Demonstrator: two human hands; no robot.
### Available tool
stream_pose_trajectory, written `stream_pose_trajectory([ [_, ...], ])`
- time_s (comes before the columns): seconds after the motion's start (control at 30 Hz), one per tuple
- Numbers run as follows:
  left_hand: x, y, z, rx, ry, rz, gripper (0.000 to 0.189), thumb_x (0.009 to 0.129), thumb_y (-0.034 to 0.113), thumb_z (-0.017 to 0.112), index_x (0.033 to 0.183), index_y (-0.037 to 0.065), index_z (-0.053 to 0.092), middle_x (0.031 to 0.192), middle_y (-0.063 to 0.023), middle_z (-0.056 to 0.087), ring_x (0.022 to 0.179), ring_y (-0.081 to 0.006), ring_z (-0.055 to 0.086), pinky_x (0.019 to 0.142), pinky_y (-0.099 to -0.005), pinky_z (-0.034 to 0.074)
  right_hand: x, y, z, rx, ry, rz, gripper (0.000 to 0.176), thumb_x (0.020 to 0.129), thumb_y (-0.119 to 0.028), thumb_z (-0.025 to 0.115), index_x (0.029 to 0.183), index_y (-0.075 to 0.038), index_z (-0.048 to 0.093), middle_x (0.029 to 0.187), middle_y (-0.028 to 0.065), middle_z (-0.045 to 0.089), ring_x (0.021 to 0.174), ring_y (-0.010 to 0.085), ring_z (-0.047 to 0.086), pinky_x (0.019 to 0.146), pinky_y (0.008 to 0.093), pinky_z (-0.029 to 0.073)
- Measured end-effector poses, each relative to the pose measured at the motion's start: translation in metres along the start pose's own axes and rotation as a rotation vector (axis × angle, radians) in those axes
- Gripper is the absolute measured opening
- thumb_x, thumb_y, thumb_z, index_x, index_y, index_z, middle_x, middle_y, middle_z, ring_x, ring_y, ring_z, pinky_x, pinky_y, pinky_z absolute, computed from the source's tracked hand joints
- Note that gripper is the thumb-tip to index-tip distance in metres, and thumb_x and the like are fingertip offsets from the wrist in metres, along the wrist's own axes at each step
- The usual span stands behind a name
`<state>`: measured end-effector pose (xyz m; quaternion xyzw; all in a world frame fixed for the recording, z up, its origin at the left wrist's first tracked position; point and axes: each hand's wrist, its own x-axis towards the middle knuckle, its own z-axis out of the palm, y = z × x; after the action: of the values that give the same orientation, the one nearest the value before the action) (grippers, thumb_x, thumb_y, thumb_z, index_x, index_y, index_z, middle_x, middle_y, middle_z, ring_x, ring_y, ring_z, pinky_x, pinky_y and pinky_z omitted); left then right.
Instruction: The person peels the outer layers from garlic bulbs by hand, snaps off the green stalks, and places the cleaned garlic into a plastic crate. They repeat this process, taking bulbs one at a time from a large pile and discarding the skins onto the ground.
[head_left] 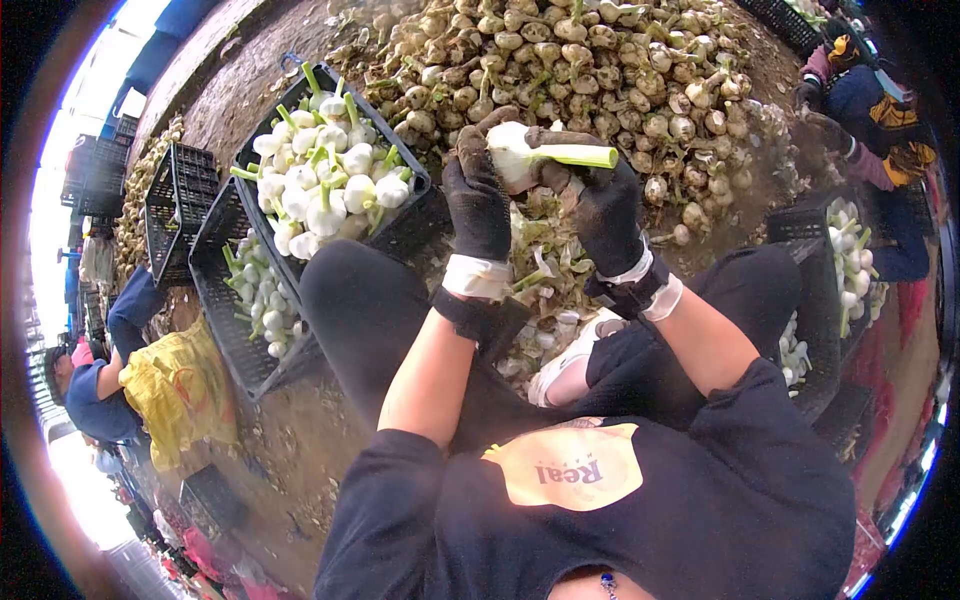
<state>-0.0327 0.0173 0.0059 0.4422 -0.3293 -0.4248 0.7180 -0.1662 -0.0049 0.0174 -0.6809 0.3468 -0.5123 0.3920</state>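
Note:
A white garlic bulb with a cut green stem is held up in front of me, its stem pointing right. My left hand, in a dirty black glove, grips the bulb from the left. From the other side my right hand, gloved alike, has its fingers closed round the bulb's neck and stem. Whether a tool is in the right hand, I cannot make out. Beneath both hands lie loose peeled skins and stem scraps. Just beyond them is a big heap of unpeeled, soil-stained garlic.
At my left stand a black crate of clean white garlic and a lower black crate partly filled. More crates with garlic are at my right. Co-workers sit at far left and upper right. A yellow sack lies left.

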Motion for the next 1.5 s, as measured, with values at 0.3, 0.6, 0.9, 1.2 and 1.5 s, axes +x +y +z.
stream_pose_trajectory([
  [0.3, -0.006, 0.021, 0.001, 0.193, 0.107, -0.045, 0.018, 0.093, 0.013, 0.069, 0.107, 0.004, 0.063, 0.100, -0.0037, 0.066, 0.078, -0.0083, 0.060, 0.068, -0.0217, 0.050, 0.010, 0.023, -0.022, -0.181, 0.075, -0.168, 0.022, 0.088, -0.005, 0.070, 0.109, -0.001, 0.068, 0.105, 0.0104, 0.071, 0.096, 0.0186, 0.067, 0.085, 0.0316, 0.053],
  [0.6, -0.001, 0.013, -0.007, 0.800, 0.099, 0.339, 0.014, 0.086, 0.014, 0.072, 0.094, 0.005, 0.064, 0.081, -0.0093, 0.069, 0.071, -0.0187, 0.065, 0.064, -0.0296, 0.050, 0.015, 0.024, -0.030, -0.064, 0.005, -0.006, 0.020, 0.094, -0.013, 0.065, 0.110, -0.001, 0.066, 0.108, 0.0081, 0.070, 0.094, 0.0164, 0.066, 0.083, 0.0314, 0.052],
  [0.9, -0.006, -0.018, -0.026, 0.994, -0.180, 0.128, 0.035, 0.094, 0.024, 0.061, 0.128, 0.015, 0.058, 0.110, -0.0144, 0.068, 0.092, -0.0218, 0.068, 0.080, -0.0361, 0.052, 0.024, 0.007, -0.040, 0.407, 0.007, 0.118, 0.027, 0.098, -0.019, 0.060, 0.118, -0.001, 0.063, 0.110, 0.0072, 0.067, 0.099, 0.0136, 0.062, 0.088, 0.0277, 0.049],
  [1.2, -0.014, 0.017, 0.011, 0.067, -0.053, 0.017, 0.040, 0.096, 0.010, 0.062, 0.134, 0.005, 0.051, 0.114, -0.0059, 0.060, 0.101, -0.0120, 0.057, 0.086, -0.0260, 0.050, 0.002, 0.056, -0.017, -0.110, -0.126, -0.060, 0.028, 0.090, -0.002, 0.067, 0.117, 0.002, 0.062, 0.109, 0.0113, 0.067, 0.099, 0.0174, 0.065, 0.085, 0.0303, 0.055],
  [1.5, -0.011, 0.019, 0.009, 0.088, 0.071, 0.333, 0.035, 0.103, 0.029, 0.049, 0.115, 0.000, 0.063, 0.103, -0.0087, 0.066, 0.094, -0.0154, 0.061, 0.085, -0.0286, 0.050, -0.006, -0.001, 0.009, -0.088, -0.042, -0.265, 0.018, 0.081, 0.001, 0.074, 0.098, 0.000, 0.067, 0.094, 0.0093, 0.066, 0.085, 0.0210, 0.064, 0.077, 0.0315, 0.051],
])
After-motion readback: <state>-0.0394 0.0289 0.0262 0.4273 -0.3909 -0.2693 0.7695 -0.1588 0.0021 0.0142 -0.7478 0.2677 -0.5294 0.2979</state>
